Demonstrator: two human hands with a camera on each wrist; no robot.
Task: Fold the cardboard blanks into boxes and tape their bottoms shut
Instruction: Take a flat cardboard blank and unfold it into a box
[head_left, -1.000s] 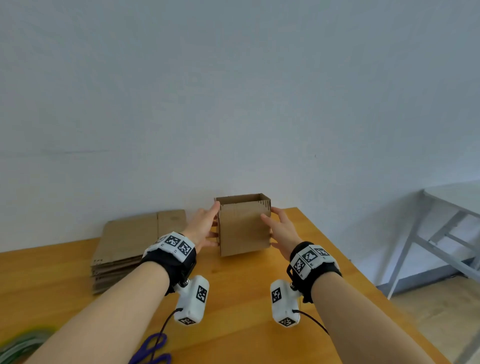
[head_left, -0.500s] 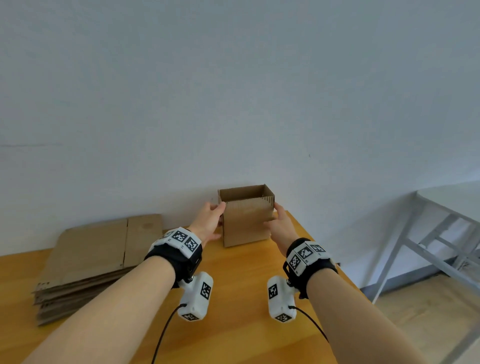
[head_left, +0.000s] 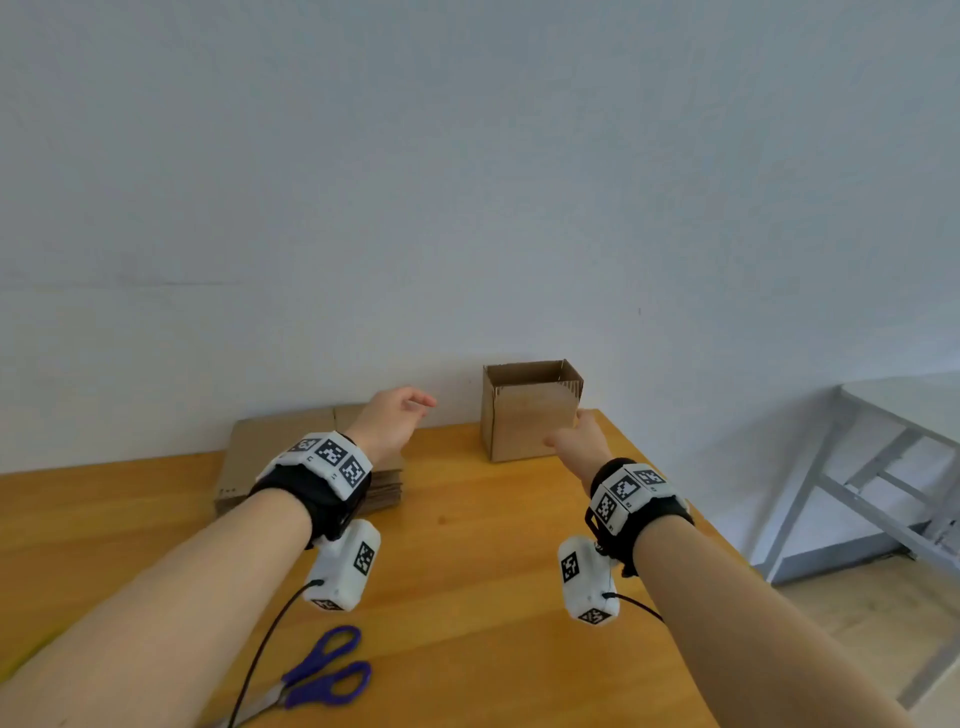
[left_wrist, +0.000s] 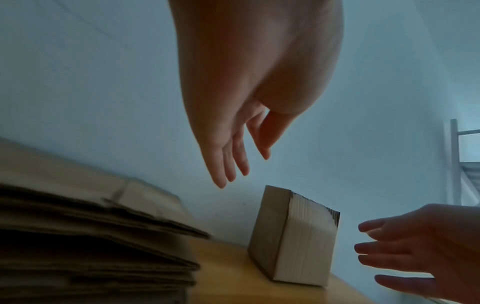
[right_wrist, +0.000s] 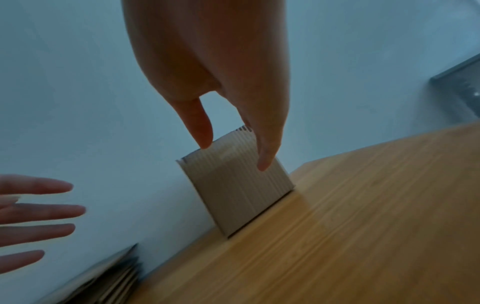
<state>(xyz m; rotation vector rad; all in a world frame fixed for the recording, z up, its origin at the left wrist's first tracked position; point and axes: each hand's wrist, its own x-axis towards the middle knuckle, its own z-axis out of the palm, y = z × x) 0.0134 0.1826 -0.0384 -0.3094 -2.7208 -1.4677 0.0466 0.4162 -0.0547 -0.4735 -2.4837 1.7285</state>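
Observation:
A folded cardboard box (head_left: 524, 423) stands upright with its top open at the back right of the wooden table (head_left: 467, 545), against the wall. My left hand (head_left: 400, 415) hovers open and empty above the stack of flat cardboard blanks (head_left: 270, 447), left of the box. My right hand (head_left: 576, 439) is open beside the box's near right corner. In the left wrist view a small gap shows between the right hand (left_wrist: 415, 251) and the box (left_wrist: 293, 242). The right wrist view shows straight fingers (right_wrist: 267, 148) in front of the box (right_wrist: 239, 185).
Purple-handled scissors (head_left: 322, 675) lie near the table's front edge, by my left forearm. The table's right edge runs just past the box. A grey metal table (head_left: 883, 467) stands on the floor to the right. The white wall is close behind the box and the stack.
Both hands held the box's sides and set it by the wall; now they have let go. The left hand has swung left over the stack, and the right has drawn back slightly.

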